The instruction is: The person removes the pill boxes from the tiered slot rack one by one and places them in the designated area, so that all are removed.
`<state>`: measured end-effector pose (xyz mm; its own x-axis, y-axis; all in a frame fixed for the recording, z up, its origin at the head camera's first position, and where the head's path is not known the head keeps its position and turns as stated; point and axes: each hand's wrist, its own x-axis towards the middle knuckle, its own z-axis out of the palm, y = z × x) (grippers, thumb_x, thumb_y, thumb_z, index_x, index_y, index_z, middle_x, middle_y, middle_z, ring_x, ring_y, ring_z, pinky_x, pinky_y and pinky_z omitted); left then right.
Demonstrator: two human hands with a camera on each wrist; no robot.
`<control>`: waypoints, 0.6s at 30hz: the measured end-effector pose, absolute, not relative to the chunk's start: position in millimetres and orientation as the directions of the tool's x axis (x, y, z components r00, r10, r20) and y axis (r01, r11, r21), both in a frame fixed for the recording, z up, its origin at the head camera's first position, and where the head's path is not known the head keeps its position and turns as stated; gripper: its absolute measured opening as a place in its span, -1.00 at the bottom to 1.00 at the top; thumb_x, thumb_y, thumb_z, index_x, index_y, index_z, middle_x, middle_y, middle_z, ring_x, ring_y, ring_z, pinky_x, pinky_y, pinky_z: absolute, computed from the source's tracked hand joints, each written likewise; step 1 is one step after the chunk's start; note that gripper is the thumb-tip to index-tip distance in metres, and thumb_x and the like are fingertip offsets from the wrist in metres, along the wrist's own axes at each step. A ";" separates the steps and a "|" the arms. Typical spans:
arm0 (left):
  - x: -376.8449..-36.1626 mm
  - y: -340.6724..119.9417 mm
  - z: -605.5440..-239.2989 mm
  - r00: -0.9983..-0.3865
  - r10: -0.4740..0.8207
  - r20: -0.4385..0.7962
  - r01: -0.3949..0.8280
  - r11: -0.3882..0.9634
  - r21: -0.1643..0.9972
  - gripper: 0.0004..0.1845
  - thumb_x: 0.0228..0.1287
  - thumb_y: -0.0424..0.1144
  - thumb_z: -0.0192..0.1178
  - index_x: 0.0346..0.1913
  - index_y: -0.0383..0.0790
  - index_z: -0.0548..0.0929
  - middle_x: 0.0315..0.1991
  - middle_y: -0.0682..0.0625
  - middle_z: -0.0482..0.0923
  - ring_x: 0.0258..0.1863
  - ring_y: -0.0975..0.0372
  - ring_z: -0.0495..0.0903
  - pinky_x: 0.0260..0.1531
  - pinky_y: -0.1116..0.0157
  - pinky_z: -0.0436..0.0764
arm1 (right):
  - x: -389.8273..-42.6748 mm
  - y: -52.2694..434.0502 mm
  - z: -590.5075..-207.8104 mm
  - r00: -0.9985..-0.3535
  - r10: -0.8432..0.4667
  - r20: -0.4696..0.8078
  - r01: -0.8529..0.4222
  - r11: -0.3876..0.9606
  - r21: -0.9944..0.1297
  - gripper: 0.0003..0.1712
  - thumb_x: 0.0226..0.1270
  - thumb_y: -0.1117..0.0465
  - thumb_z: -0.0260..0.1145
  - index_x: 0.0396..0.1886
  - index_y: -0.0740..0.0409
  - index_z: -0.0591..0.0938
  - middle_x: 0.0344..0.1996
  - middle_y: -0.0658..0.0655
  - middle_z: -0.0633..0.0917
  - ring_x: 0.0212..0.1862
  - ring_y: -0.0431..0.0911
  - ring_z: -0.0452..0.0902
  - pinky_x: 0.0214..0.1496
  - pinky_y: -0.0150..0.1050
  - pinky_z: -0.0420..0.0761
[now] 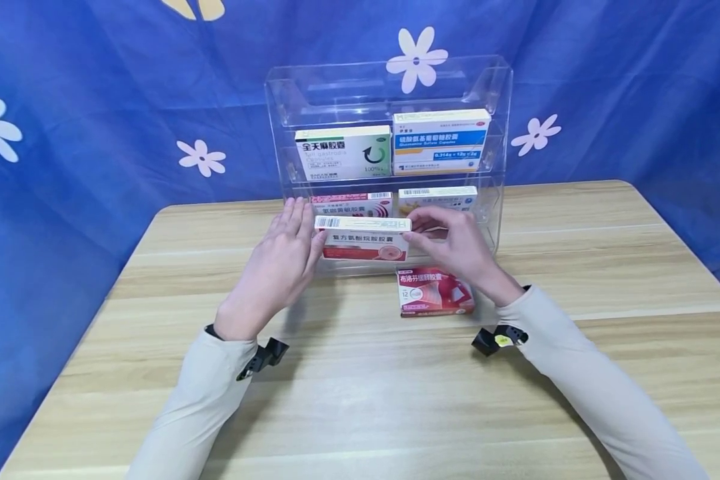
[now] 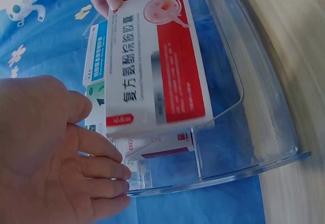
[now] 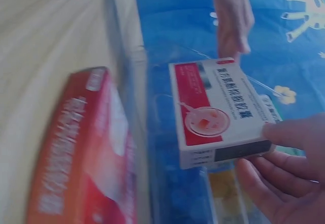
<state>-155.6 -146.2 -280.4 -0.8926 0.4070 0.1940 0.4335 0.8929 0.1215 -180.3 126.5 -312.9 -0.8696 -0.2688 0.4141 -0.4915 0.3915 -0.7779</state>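
"blue flowered cloth (image 1: 126, 133) hangs behind a pale wooden bench (image 1: 348, 400). where is the medicine box (image 1: 360, 240)?"

"held up before the lower tier of a clear rack (image 1: 336, 90); the right hand (image 1: 459, 247) pinches its right end. the left hand (image 1: 270, 270) is just beside its left end, fingers extended, grasping nothing."

"how might it handle?"

"likely light, stiff card, a little slick, easily crushed; best taken gently by its short ends."

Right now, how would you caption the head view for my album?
Right hand pinches a red-and-white box at a clear rack, left hand open beside the box.
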 end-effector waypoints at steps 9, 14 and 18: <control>-156.2 -145.8 -279.2 -0.883 0.429 0.188 0.455 0.882 0.121 -0.38 0.57 -0.11 -0.36 0.42 -0.59 0.04 0.44 -0.45 -0.03 0.47 -0.18 -0.10 0.45 -0.01 -0.07 | -171.7 151.3 -303.1 -0.922 -0.257 0.289 -0.380 0.458 -0.804 -0.71 0.22 0.25 0.42 -0.08 0.26 0.67 -0.24 0.17 0.72 -0.20 -0.05 0.65 -0.09 -0.25 0.69; -155.4 -148.7 -278.3 -0.885 0.422 0.196 0.449 0.885 0.124 -0.40 0.55 -0.15 -0.31 0.42 -0.57 0.06 0.45 -0.43 -0.03 0.47 -0.16 -0.10 0.46 0.02 -0.07 | -168.8 156.1 -307.7 -0.932 -0.287 0.221 -0.337 0.461 -0.821 -0.72 0.24 0.21 0.41 -0.09 0.24 0.68 -0.26 0.14 0.71 -0.21 -0.06 0.62 -0.12 -0.31 0.69; -153.7 -150.0 -278.3 -0.883 0.425 0.198 0.452 0.883 0.123 -0.40 0.54 -0.16 -0.30 0.42 -0.57 0.08 0.45 -0.42 -0.01 0.47 -0.16 -0.08 0.46 0.02 -0.07 | -167.4 156.3 -310.8 -0.931 -0.311 0.189 -0.317 0.439 -0.841 -0.73 0.24 0.21 0.41 -0.10 0.24 0.68 -0.27 0.14 0.71 -0.22 -0.07 0.62 -0.13 -0.34 0.68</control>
